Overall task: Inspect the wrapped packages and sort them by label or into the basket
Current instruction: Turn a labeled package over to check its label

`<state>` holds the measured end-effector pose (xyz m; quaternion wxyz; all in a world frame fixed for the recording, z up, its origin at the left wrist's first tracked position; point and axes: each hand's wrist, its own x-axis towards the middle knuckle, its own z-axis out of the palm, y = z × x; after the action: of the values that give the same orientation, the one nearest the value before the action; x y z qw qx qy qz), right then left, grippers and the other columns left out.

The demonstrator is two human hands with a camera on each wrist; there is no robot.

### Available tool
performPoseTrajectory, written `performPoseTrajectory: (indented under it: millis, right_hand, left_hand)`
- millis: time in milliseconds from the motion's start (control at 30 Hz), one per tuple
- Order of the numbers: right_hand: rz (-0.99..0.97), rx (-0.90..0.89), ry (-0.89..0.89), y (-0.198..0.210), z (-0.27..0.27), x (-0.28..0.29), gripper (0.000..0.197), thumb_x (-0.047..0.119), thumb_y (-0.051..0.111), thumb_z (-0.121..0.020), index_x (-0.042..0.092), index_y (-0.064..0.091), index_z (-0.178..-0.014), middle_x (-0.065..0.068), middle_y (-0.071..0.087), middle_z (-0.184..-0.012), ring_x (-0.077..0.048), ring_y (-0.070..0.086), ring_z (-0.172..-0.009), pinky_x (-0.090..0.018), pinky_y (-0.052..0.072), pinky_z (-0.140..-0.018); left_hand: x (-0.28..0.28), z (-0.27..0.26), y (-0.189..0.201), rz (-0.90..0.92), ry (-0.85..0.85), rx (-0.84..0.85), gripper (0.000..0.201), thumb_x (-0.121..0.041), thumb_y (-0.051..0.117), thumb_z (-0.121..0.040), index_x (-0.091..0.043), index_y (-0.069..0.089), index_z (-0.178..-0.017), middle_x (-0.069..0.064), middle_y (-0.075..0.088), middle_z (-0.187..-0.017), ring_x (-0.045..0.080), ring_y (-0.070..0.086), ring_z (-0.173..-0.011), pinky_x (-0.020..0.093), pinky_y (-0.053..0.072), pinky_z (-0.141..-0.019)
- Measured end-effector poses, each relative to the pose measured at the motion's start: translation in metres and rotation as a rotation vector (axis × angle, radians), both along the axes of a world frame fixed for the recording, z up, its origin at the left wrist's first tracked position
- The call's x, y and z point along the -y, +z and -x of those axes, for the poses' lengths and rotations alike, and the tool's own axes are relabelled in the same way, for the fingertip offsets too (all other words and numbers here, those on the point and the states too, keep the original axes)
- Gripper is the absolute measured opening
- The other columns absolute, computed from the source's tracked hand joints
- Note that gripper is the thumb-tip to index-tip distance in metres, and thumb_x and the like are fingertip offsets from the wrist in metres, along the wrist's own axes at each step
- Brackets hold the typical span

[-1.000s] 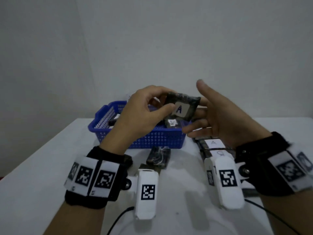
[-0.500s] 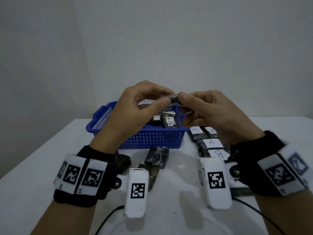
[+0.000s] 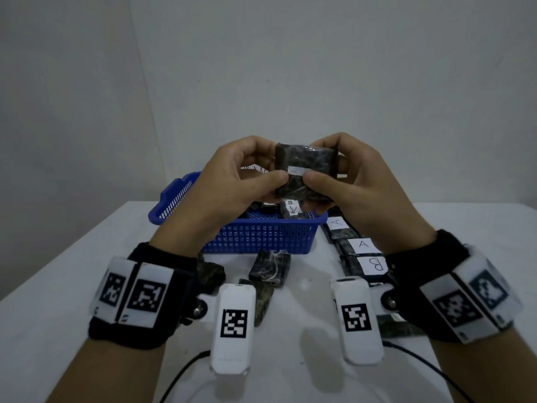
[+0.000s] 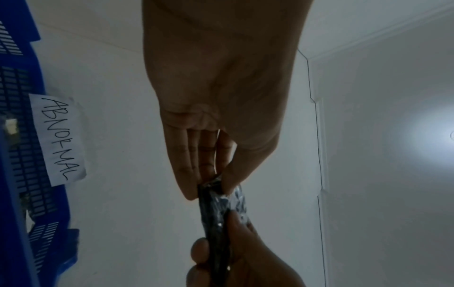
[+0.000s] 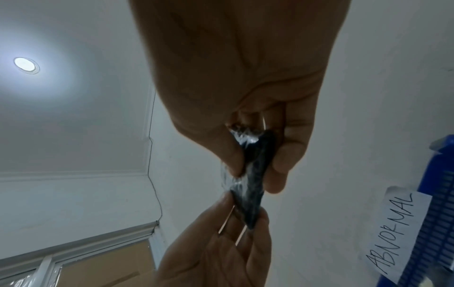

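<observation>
My left hand [image 4: 221, 93] pinches the top end of the package [image 4: 221, 213], seen edge-on; my right hand [image 4: 236, 258] pinches its lower end. Left of the package stands the basket [image 4: 17, 155], bearing an "ABNORMAL" label [image 4: 57, 139].

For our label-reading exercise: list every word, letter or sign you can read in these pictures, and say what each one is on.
"ABNORMAL": handwritten paper sign on the blue basket.
"A": label on a wrapped package right of the basket.
"A": label on the next package nearer the camera.
"B": label on the package after that.
Unreadable: the label on a package in the basket; the white strip on the held package.
</observation>
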<state>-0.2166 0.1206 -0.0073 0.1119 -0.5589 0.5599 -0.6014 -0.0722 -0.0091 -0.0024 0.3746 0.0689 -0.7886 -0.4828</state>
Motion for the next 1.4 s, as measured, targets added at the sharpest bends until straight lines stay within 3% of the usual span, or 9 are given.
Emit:
performPoseTrajectory:
  millis: [100, 300, 467, 567, 633, 800, 1033, 1200, 1400]
  right_hand:
    - [-0.013, 0.039, 0.026, 0.002, 0.0, -0.005, 0.024, 0.014, 0.07, -0.092, 0.014, 0.057, -0.112, -0.009, 0.074, -0.1, -0.023, 0.076, -0.073, -0.028, 0.059, -0.061]
    - [-0.209, 0.068, 0.034, 0.006, 0.001, -0.008, 0.057, 0.062, 0.056, -0.079, 0.02, 0.065, -0.116, 0.001, 0.074, -0.108, -0.019, 0.072, -0.076, -0.033, 0.06, -0.067]
    - [-0.079, 0.007, -0.039, 0.001, 0.001, -0.003, 0.045, 0.048, 0.076, -0.08, 0.013, 0.069, -0.108, -0.005, 0.074, -0.088, -0.023, 0.069, -0.066, -0.038, 0.061, -0.067]
    - [-0.011, -0.064, -0.036, 0.001, 0.004, -0.005, 0.045, 0.041, 0.079, -0.081, 0.015, 0.064, -0.115, -0.009, 0.072, -0.103, -0.039, 0.069, -0.083, -0.053, 0.061, -0.076]
    - [0.021, -0.087, 0.01, 0.003, 0.006, -0.009, 0.049, 0.035, 0.078, -0.081, 0.019, 0.058, -0.123, -0.004, 0.069, -0.115, -0.036, 0.068, -0.098, -0.057, 0.059, -0.082]
    - [0.015, -0.149, 0.024, 0.004, 0.004, -0.009, 0.05, 0.018, 0.071, -0.093, 0.026, 0.051, -0.138, 0.0, 0.063, -0.121, -0.032, 0.071, -0.086, -0.04, 0.062, -0.074]
    - [0.095, -0.12, -0.047, 0.0, 0.002, 0.0, 0.023, 0.003, 0.073, -0.089, 0.011, 0.062, -0.107, -0.005, 0.068, -0.102, -0.013, 0.067, -0.074, -0.018, 0.051, -0.056]
    - [0.115, -0.199, -0.177, -0.003, 0.005, 0.0, 0.034, 0.011, 0.075, -0.088, 0.02, 0.061, -0.118, 0.005, 0.067, -0.108, -0.008, 0.064, -0.073, -0.025, 0.056, -0.064]
    - [0.02, -0.223, -0.23, -0.003, -0.003, -0.001, 0.066, 0.041, 0.087, -0.072, 0.026, 0.052, -0.126, 0.018, 0.061, -0.118, -0.002, 0.064, -0.103, -0.027, 0.058, -0.085]
  left_hand:
    - [0.0, 0.0, 0.0, 0.047, -0.007, -0.043, 0.013, -0.009, 0.066, -0.093, -0.016, 0.061, -0.102, 0.009, 0.066, -0.105, 0.021, 0.073, -0.087, 0.039, 0.062, -0.075]
    - [0.007, -0.003, 0.0, 0.238, 0.037, -0.154, 0.019, -0.004, 0.072, -0.087, -0.02, 0.062, -0.092, -0.012, 0.068, -0.092, 0.011, 0.068, -0.096, 0.042, 0.059, -0.086]
    - [0.009, -0.006, -0.002, 0.269, 0.014, -0.132, 0.02, 0.0, 0.07, -0.087, -0.019, 0.065, -0.094, -0.005, 0.067, -0.097, 0.013, 0.065, -0.103, 0.028, 0.056, -0.081]
    - [0.01, -0.007, -0.002, 0.143, -0.039, -0.126, 0.025, -0.006, 0.058, -0.088, -0.015, 0.062, -0.11, 0.003, 0.064, -0.114, 0.018, 0.065, -0.107, 0.031, 0.056, -0.086]
    - [0.01, -0.008, 0.0, -0.037, -0.101, -0.107, 0.029, -0.013, 0.054, -0.092, -0.012, 0.058, -0.121, 0.011, 0.062, -0.121, 0.022, 0.068, -0.101, 0.03, 0.057, -0.081]
    - [0.007, -0.006, -0.001, -0.058, -0.102, -0.054, 0.028, -0.016, 0.059, -0.095, -0.009, 0.059, -0.122, 0.019, 0.07, -0.109, 0.025, 0.073, -0.091, 0.03, 0.059, -0.075]
    - [0.008, -0.005, -0.004, -0.035, -0.148, 0.009, 0.023, -0.007, 0.045, -0.103, -0.011, 0.065, -0.113, 0.005, 0.074, -0.106, 0.021, 0.073, -0.097, 0.031, 0.059, -0.078]
    - [0.004, -0.003, -0.006, -0.069, -0.127, -0.059, 0.013, -0.011, 0.059, -0.093, -0.008, 0.065, -0.105, 0.007, 0.074, -0.101, 0.023, 0.074, -0.095, 0.031, 0.06, -0.078]
    - [0.001, -0.005, -0.002, -0.034, -0.047, -0.129, 0.016, -0.013, 0.072, -0.08, -0.006, 0.061, -0.088, -0.001, 0.073, -0.084, 0.022, 0.076, -0.078, 0.029, 0.06, -0.069]
